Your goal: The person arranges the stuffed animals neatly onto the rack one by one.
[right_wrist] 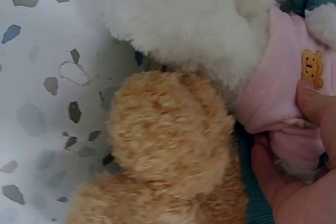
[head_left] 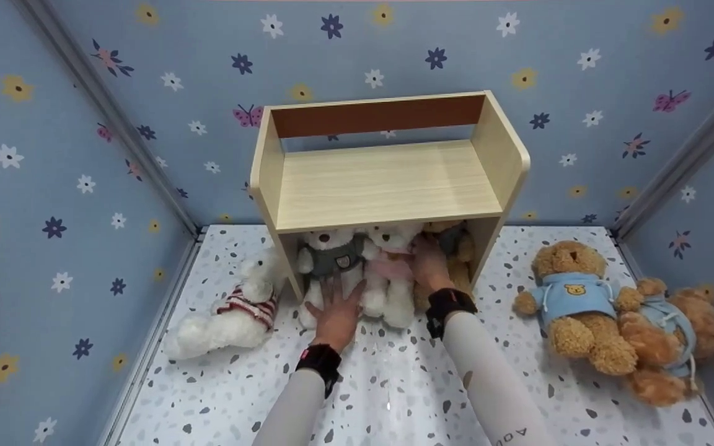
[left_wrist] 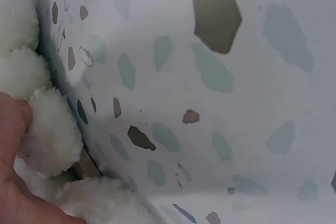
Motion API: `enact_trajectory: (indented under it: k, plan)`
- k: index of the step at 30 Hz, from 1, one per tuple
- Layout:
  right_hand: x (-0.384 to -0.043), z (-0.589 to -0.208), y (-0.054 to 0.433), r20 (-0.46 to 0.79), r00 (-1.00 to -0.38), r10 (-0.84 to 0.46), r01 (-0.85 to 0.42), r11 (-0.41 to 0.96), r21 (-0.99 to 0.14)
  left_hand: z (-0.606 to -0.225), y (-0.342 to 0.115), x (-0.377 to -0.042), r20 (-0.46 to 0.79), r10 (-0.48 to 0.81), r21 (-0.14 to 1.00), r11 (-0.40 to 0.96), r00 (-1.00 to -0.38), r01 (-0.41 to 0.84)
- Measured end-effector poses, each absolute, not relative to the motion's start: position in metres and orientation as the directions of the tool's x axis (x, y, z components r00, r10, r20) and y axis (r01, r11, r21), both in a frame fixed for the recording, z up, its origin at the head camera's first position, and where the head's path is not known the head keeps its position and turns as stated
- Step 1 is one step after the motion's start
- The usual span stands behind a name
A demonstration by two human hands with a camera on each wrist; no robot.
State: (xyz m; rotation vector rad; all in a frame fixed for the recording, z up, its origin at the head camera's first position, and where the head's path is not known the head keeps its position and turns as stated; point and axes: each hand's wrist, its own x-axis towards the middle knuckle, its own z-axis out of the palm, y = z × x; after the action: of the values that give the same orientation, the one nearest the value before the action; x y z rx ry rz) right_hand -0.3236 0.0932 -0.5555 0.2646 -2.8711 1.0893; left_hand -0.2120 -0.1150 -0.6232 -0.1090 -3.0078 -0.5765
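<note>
Left hand is spread on the green bear, right hand pinching the pink bear, so imo nudge both evenly past the shelf's front edge.

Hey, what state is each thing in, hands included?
shelf: upright
green-sweater bear: seated, lower compartment
pink-top bear: seated, lower compartment
brown bear: lower compartment, partly hidden
striped bear: reclining outside shelf
badged blue-top bear: lying face up
far-right bear: lying down
left hand: spread against green-sweater bear
right hand: holding pink-top bear
</note>
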Motion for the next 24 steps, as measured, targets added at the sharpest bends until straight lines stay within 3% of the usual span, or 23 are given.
enact_trajectory:
  k: [15,20,24]
  plan:
    - [-0.307,-0.588,0.152,0.173,-0.97,-0.173,-0.239,0.519,-0.821,-0.613,-0.122,-0.222,0.073,-0.082,0.468,0.883,-0.994,-0.039]
    - [-0.303,-0.587,0.156,0.186,-0.972,-0.143,-0.233,0.516,-0.824,-0.614,-0.121,-0.228,0.078,-0.103,0.508,0.86,-0.992,-0.05]
    - [-0.304,-0.576,0.145,0.282,-0.95,-0.132,-0.307,0.533,-0.788,-0.617,-0.118,-0.225,0.122,-0.073,0.521,0.854,-0.99,0.002]
